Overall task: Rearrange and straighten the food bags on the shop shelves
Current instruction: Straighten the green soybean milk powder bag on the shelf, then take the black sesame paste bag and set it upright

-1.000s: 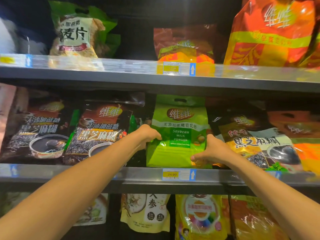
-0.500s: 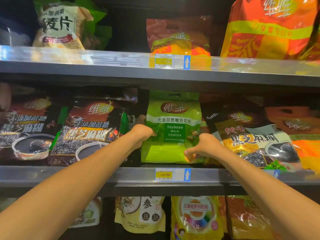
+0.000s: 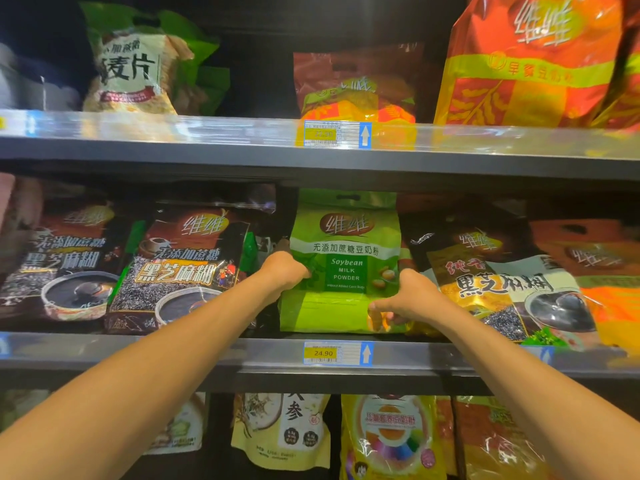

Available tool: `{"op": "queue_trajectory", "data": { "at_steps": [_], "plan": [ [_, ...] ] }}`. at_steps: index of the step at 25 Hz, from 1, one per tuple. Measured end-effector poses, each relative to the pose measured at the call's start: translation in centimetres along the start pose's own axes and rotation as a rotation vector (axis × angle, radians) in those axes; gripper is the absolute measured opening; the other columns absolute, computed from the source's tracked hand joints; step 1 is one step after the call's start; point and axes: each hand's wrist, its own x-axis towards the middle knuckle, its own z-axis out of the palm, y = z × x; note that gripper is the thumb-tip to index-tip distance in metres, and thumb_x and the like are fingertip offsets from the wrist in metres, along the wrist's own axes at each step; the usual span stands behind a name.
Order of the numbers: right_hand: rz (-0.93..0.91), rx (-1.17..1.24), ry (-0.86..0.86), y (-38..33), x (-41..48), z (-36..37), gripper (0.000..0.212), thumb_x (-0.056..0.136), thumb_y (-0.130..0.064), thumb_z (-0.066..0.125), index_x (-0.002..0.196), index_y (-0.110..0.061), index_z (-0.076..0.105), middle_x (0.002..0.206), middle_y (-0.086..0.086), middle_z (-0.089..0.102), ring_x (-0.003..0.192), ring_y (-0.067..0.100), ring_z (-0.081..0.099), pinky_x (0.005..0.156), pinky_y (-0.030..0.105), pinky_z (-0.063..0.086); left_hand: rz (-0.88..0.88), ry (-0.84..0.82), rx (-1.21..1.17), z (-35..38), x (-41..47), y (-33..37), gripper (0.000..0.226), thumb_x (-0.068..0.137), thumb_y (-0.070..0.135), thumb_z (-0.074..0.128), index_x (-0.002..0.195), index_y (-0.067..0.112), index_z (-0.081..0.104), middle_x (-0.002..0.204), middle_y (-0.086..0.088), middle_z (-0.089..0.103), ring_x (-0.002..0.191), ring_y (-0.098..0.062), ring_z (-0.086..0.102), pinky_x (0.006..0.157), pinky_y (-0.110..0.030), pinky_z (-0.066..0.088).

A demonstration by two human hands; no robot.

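Middle shelf (image 3: 242, 355): hands grip green bag (image 3: 343, 306).

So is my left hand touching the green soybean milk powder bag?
Touching: in the head view the left hand grips the left edge of the green soybean milk powder bag.

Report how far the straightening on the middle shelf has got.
Done: the two dark sesame bags on the left stand upright, facing out. In hand: the left hand and right hand grip the sides of the green soybean milk powder bag, which stands nearly square. Left: the sesame bag on the right leans and overlaps its orange neighbour.
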Motion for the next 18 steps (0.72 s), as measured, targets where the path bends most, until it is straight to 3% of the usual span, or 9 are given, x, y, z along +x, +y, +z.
{"op": "queue_trajectory", "data": {
  "at_steps": [2, 4, 6, 7, 10, 12, 18],
  "plan": [
    [-0.055, 0.01, 0.091, 0.2, -0.2, -0.2, 0.055, 0.079, -0.039, 0.086, 0.114, -0.017, 0.051, 0.105, 0.005, 0.067, 0.084, 0.022, 0.073, 0.069, 0.038, 0.064, 0.038, 0.028, 0.079, -0.2, -0.8, 0.4, 0.054, 0.093, 0.015, 0.072, 0.139, 0.0, 0.048, 0.122, -0.016, 0.064, 0.104, -0.03, 0.061, 0.093, -0.043, 0.055],
    [-0.109, -0.031, 0.2, 0.3, -0.5, -0.5, 0.061, 0.078, -0.045, 0.085, 0.121, -0.018, 0.052, 0.116, 0.004, 0.061, 0.098, 0.022, 0.064, 0.072, 0.038, 0.055, 0.104, 0.089, 0.189, -0.9, -1.8, 1.1, 0.035, 0.095, 0.016, 0.067, 0.125, 0.0, 0.056, 0.098, -0.011, 0.06, 0.085, -0.026, 0.057, 0.073, -0.04, 0.052],
    [-0.121, -0.035, 0.241, 0.1, -1.0, -1.0, 0.061, 0.081, -0.047, 0.081, 0.125, -0.016, 0.052, 0.119, 0.005, 0.055, 0.103, 0.023, 0.06, 0.079, 0.039, 0.052, 0.202, 0.171, 0.344, -1.6, -3.0, 1.7, 0.018, 0.096, 0.019, 0.064, 0.102, 0.004, 0.056, 0.092, -0.012, 0.059, 0.077, -0.024, 0.055, 0.062, -0.036, 0.042],
    [-0.14, -0.031, 0.24, -0.1, -1.3, -1.1, 0.061, 0.083, -0.048, 0.079, 0.128, -0.017, 0.051, 0.12, 0.004, 0.053, 0.104, 0.023, 0.06, 0.082, 0.041, 0.054, 0.271, 0.212, 0.434, -2.0, -3.7, 1.8, 0.019, 0.096, 0.021, 0.063, 0.103, 0.006, 0.055, 0.099, -0.015, 0.062, 0.083, -0.027, 0.057, 0.065, -0.037, 0.043],
    [-0.239, -0.095, 0.268, -0.9, -2.0, -0.9, 0.064, 0.085, -0.051, 0.076, 0.135, -0.022, 0.049, 0.127, 0.005, 0.051, 0.112, 0.025, 0.06, 0.088, 0.046, 0.057, 0.516, 0.343, 0.699, -3.0, -5.0, 0.8, 0.05, 0.095, 0.033, 0.064, 0.14, 0.016, 0.051, 0.124, -0.013, 0.061, 0.115, -0.033, 0.056, 0.089, -0.046, 0.05],
    [-0.318, -0.14, 0.29, -1.6, -2.5, -0.4, 0.067, 0.086, -0.052, 0.074, 0.139, -0.023, 0.047, 0.132, 0.007, 0.051, 0.123, 0.029, 0.053, 0.092, 0.047, 0.055, 0.621, 0.405, 0.802, -4.0, -5.8, -0.2, 0.059, 0.094, 0.041, 0.066, 0.147, 0.023, 0.046, 0.13, -0.008, 0.058, 0.122, -0.03, 0.053, 0.096, -0.045, 0.049],
    [-0.44, -0.04, 0.262, -5.0, -3.6, 1.6, 0.071, 0.087, -0.051, 0.072, 0.148, -0.029, 0.044, 0.145, 0.004, 0.044, 0.137, 0.028, 0.041, 0.104, 0.047, 0.047, 0.619, 0.459, 0.993, -8.4, -7.4, -3.7, 0.072, 0.093, 0.056, 0.062, 0.156, 0.029, 0.038, 0.159, -0.011, 0.041, 0.149, -0.037, 0.033, 0.116, -0.057, 0.037]
  ]
}}
